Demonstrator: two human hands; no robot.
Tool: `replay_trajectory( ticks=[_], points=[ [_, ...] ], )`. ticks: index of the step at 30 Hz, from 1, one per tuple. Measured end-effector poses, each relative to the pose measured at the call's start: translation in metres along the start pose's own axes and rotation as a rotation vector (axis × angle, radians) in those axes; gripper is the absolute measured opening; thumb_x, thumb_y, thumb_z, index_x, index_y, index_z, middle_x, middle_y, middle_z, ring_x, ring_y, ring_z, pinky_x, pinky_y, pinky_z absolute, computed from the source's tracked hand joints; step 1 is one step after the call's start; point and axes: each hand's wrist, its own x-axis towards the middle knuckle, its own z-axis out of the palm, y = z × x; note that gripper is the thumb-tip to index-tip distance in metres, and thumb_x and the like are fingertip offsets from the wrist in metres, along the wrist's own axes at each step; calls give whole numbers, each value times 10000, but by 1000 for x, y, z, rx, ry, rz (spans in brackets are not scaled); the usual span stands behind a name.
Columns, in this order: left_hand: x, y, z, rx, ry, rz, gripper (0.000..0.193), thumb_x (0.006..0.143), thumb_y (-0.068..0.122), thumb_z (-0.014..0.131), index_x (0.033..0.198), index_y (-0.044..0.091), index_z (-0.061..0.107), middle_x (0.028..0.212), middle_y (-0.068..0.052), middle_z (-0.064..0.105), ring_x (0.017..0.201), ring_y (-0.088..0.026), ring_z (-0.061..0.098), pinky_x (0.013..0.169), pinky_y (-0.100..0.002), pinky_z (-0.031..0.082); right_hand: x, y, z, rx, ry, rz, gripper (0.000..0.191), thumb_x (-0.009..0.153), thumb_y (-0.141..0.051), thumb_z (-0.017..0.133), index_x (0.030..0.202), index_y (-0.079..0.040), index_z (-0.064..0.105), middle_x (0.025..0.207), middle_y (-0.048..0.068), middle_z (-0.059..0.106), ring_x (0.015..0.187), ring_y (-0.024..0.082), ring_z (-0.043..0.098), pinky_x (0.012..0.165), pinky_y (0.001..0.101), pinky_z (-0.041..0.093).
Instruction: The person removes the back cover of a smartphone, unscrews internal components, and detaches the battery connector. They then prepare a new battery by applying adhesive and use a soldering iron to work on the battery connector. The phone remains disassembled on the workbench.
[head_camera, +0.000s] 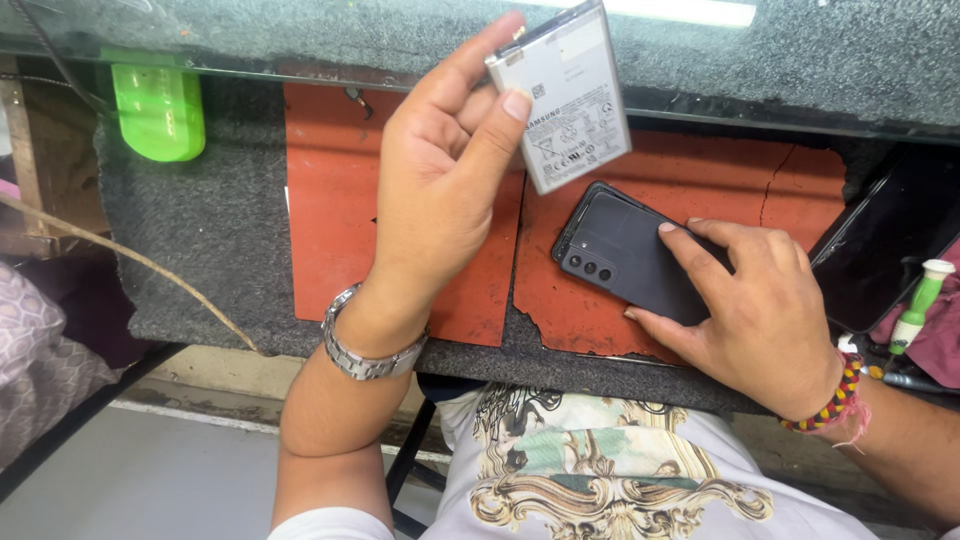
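Pinched between thumb and fingers, the flat grey phone battery (567, 95) is held up in the air by the left hand (440, 190). That hand is closed around the lower left edge of the battery, with the thumb pressed on its front. It is a thin rectangle, tilted a little, with a pale sticker full of small dark print and little signs on its face. It hangs above the table, just over the top of the black phone (625, 255) and not touching it.

Down on the table, the right hand (760, 320) rests on the black phone. Its fingers are spread, not curled shut, and they press on the back of the phone to keep it flat. One fingertip sits near the middle of the back. The phone lies face down and slanted, with three small round camera eyes in a row at its left end.

Under the phone is a red mat (400, 200) with cracked, chipped edges. It lies on a rough grey cloth (200, 240) that covers the table. A bright green plastic thing (158, 108) sits at the far left edge. At the right, a second dark phone (880, 240) lies slanted, and a tool with a green and white handle (920, 305) lies next to it. A silver watch (365, 350) is on the left wrist, and a bead band (835, 395) of red, yellow and black is on the right wrist
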Motion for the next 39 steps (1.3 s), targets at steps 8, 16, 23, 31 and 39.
replay_trajectory(
  ticks=[8, 16, 23, 31, 39],
  points=[
    [-3, 7, 1, 140, -32, 16, 277, 1202, 46, 577, 1469, -19, 544, 1274, -133, 727, 1135, -101, 640, 1049, -240, 549, 1, 1, 0, 7, 8, -16, 729, 669, -415, 876, 1270, -50, 685, 1229, 142, 628, 1061, 353, 573, 916, 475, 493],
    [-6, 17, 11, 293, -92, 169, 231, 1172, 19, 558, 1402, 8, 572, 1374, -128, 670, 1290, -155, 665, 1161, -265, 545, 1, 0, -2, 12, 8, -17, 725, 677, -425, 868, 1269, -49, 684, 1229, 143, 627, 1044, 355, 576, 897, 477, 491],
    [-2, 16, 18, 371, 119, 243, 384, 1171, -13, 590, 1519, -7, 429, 1423, -188, 647, 1275, -205, 643, 1122, -277, 538, 0, 2, -2, 40, 35, -25, 713, 694, -423, 871, 1264, -43, 675, 1222, 146, 633, 1041, 354, 582, 897, 474, 498],
    [8, 5, -3, 17, 96, 159, 544, 1109, -69, 585, 1564, -55, 287, 1550, -194, 440, 1389, -221, 471, 1200, -319, 397, 11, 24, -21, -115, 120, 10, 697, 733, -382, 898, 1244, 25, 656, 1207, 186, 648, 1052, 374, 591, 907, 461, 488],
    [-11, -8, -9, 801, 193, 264, 546, 1210, 7, 719, 1603, -9, 340, 1539, -100, 408, 1415, -161, 460, 1218, -217, 349, -1, 28, -19, -55, 124, -92, 600, 918, -312, 887, 1376, -26, 626, 1260, 128, 642, 1170, 306, 588, 1013, 423, 460]
  ],
)
